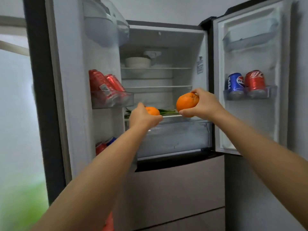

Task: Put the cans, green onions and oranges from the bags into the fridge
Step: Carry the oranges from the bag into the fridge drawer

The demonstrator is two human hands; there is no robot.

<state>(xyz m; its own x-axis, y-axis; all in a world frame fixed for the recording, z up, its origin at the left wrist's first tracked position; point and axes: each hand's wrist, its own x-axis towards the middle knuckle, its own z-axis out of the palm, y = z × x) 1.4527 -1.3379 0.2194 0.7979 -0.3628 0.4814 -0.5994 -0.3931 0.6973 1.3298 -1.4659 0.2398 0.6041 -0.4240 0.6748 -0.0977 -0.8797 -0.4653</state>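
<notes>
The fridge [166, 39] stands open in front of me. My right hand [202, 105] grips a large orange [185, 101] just in front of the lowest shelf. My left hand [143, 117] holds a smaller orange [152, 111] at the front of that same shelf, above the clear drawer [175, 139]. Green onions [168, 111] lie on the shelf behind the oranges, mostly hidden. Red cans [106, 85] fill the left door's middle bin. More cans [105, 145] sit in the left door's lower bin. A blue can [235, 83] and a red can [255, 81] stand in the right door's bin.
A white bowl [138, 62] sits on the top shelf. The two glass shelves [158, 87] below it hold nothing visible. Both doors stand wide at left and right. Closed lower drawers [175, 189] lie beneath my arms. Something red [109, 222] shows at the bottom edge.
</notes>
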